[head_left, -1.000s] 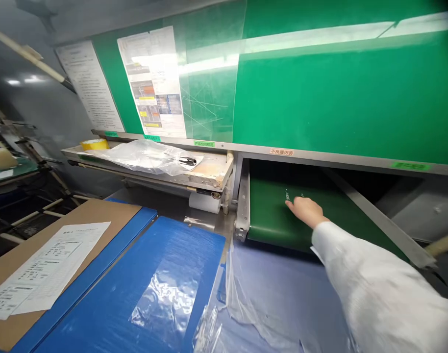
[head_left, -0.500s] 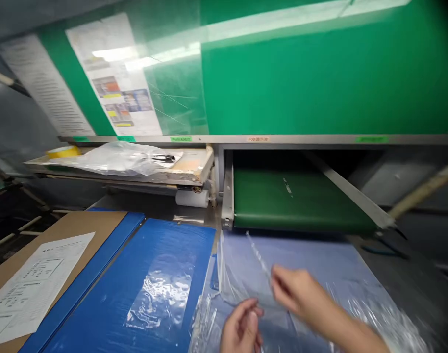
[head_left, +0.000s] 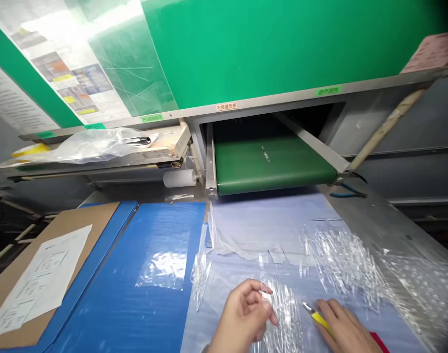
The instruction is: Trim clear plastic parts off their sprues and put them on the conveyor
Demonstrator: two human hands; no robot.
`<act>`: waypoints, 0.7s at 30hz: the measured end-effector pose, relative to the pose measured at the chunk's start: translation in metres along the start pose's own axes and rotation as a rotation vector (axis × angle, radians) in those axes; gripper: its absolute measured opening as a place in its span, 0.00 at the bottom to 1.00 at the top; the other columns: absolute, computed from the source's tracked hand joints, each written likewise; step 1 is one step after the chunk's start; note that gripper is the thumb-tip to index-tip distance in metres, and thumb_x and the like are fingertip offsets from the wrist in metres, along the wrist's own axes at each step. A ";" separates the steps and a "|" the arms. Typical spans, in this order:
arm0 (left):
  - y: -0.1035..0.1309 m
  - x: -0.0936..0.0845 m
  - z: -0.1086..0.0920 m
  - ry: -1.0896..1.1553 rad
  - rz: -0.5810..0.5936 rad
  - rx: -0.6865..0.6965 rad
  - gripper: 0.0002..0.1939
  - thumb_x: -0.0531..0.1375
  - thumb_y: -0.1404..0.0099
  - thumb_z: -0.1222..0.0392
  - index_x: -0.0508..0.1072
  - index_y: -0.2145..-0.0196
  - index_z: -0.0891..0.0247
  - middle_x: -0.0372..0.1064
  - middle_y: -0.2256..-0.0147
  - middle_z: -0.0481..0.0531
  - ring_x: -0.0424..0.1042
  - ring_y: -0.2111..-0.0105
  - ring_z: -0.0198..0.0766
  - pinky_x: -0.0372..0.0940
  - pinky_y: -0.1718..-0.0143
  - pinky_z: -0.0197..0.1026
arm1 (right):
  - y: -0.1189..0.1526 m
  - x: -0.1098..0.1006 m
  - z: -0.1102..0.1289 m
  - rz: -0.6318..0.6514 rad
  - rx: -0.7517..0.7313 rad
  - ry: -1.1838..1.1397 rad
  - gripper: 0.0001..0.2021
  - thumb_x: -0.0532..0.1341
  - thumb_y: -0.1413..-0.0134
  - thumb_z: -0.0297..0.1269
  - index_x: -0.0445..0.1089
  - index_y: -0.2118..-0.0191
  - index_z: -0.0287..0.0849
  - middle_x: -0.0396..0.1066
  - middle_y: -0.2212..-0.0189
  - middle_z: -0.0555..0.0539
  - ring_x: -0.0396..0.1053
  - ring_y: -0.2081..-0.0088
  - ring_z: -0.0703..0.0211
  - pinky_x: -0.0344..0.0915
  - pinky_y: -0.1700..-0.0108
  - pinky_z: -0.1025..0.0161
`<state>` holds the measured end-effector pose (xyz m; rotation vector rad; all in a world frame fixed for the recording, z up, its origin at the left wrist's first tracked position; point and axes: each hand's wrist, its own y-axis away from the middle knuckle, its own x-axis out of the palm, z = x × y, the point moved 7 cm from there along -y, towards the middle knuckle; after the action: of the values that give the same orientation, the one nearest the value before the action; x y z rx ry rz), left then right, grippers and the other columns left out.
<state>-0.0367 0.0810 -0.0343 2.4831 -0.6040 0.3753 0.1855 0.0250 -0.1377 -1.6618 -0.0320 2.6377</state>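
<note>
The right hand (head_left: 343, 328) lay palm down over the tool (head_left: 322, 321), though whether its hidden fingers had closed on it or merely touched it could not be told. The tool's bright metal tip and smooth yellow part poked out toward the left hand, and a red piece (head_left: 379, 341) showed past the far side, perhaps its other end. The left hand (head_left: 248, 311) was raised with fingers loosely curled beside the strips (head_left: 286, 316); whether a clear sliver was pinched there could not be made out. Good handling seemed to call for a firm hold well behind the metal, the tip kept off the film (head_left: 246, 219), and the strips taken singly, since such slick slivers would likely slide and cling. They were thin, glossy and transparent, heaped like needles; a second pile (head_left: 347, 267) glittered farther right. Beneath everything the film spread flat and bluish, creased and torn-edged near its middle. Bubble wrap (head_left: 426, 294) lay at the right, a shiny blue board (head_left: 117, 289) at the left, and beyond stretched the smooth green belt (head_left: 242, 169).
</note>
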 end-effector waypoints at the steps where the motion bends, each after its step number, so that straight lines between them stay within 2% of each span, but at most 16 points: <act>1: 0.004 0.004 -0.004 0.019 0.014 -0.003 0.25 0.65 0.48 0.44 0.65 0.63 0.65 0.68 0.76 0.45 0.48 0.87 0.21 0.41 0.84 0.33 | 0.000 0.003 -0.001 0.005 -0.008 -0.016 0.08 0.55 0.47 0.37 0.71 0.67 0.45 0.72 0.72 0.44 0.72 0.71 0.49 0.67 0.70 0.56; 4: 0.014 0.010 -0.015 0.063 0.020 0.019 0.21 0.64 0.45 0.47 0.65 0.62 0.66 0.69 0.77 0.47 0.50 0.87 0.22 0.41 0.83 0.33 | -0.004 0.002 -0.001 0.003 -0.011 -0.073 0.10 0.51 0.47 0.39 0.69 0.70 0.45 0.70 0.74 0.43 0.73 0.73 0.50 0.69 0.71 0.56; 8: 0.021 0.012 -0.021 0.076 0.032 0.055 0.17 0.63 0.42 0.51 0.66 0.63 0.66 0.69 0.77 0.47 0.52 0.86 0.23 0.44 0.83 0.32 | -0.007 -0.020 0.000 -0.060 0.029 -0.138 0.14 0.49 0.45 0.44 0.66 0.63 0.43 0.72 0.67 0.37 0.75 0.67 0.47 0.71 0.68 0.56; 11: 0.024 0.012 -0.023 0.076 0.049 0.072 0.13 0.62 0.40 0.53 0.66 0.64 0.66 0.69 0.77 0.47 0.52 0.86 0.23 0.44 0.83 0.32 | -0.007 -0.037 0.013 -0.081 0.051 -0.184 0.15 0.46 0.40 0.46 0.64 0.57 0.44 0.73 0.67 0.41 0.75 0.66 0.51 0.71 0.67 0.61; 15: 0.028 0.014 -0.027 0.082 0.072 0.081 0.12 0.61 0.39 0.55 0.66 0.64 0.65 0.69 0.77 0.47 0.52 0.85 0.23 0.45 0.82 0.32 | -0.009 -0.050 0.043 0.043 0.168 -0.405 0.18 0.46 0.37 0.51 0.64 0.53 0.48 0.71 0.74 0.48 0.71 0.75 0.57 0.69 0.73 0.66; 18: 0.031 0.014 -0.030 0.063 0.072 0.065 0.12 0.62 0.39 0.54 0.66 0.65 0.66 0.68 0.77 0.47 0.52 0.85 0.23 0.46 0.82 0.32 | -0.016 -0.060 0.082 0.187 0.147 -0.603 0.18 0.49 0.40 0.56 0.66 0.58 0.49 0.70 0.75 0.49 0.67 0.78 0.59 0.67 0.75 0.67; 20: 0.032 0.014 -0.031 0.046 0.075 0.045 0.13 0.62 0.40 0.54 0.66 0.65 0.66 0.69 0.77 0.47 0.53 0.85 0.23 0.47 0.81 0.32 | -0.022 -0.070 0.108 0.221 0.127 -0.715 0.18 0.50 0.40 0.56 0.66 0.62 0.49 0.67 0.77 0.51 0.66 0.78 0.60 0.66 0.75 0.67; 21: 0.032 0.014 -0.032 0.042 0.078 0.038 0.14 0.62 0.40 0.53 0.66 0.65 0.66 0.69 0.77 0.47 0.54 0.85 0.23 0.48 0.81 0.32 | -0.025 -0.076 0.118 0.197 0.155 -0.773 0.18 0.49 0.40 0.57 0.65 0.62 0.48 0.65 0.77 0.51 0.65 0.77 0.59 0.65 0.75 0.66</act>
<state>-0.0448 0.0706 0.0109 2.4861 -0.6840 0.4722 0.1120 0.0469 -0.0173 -0.5513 0.3236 3.1444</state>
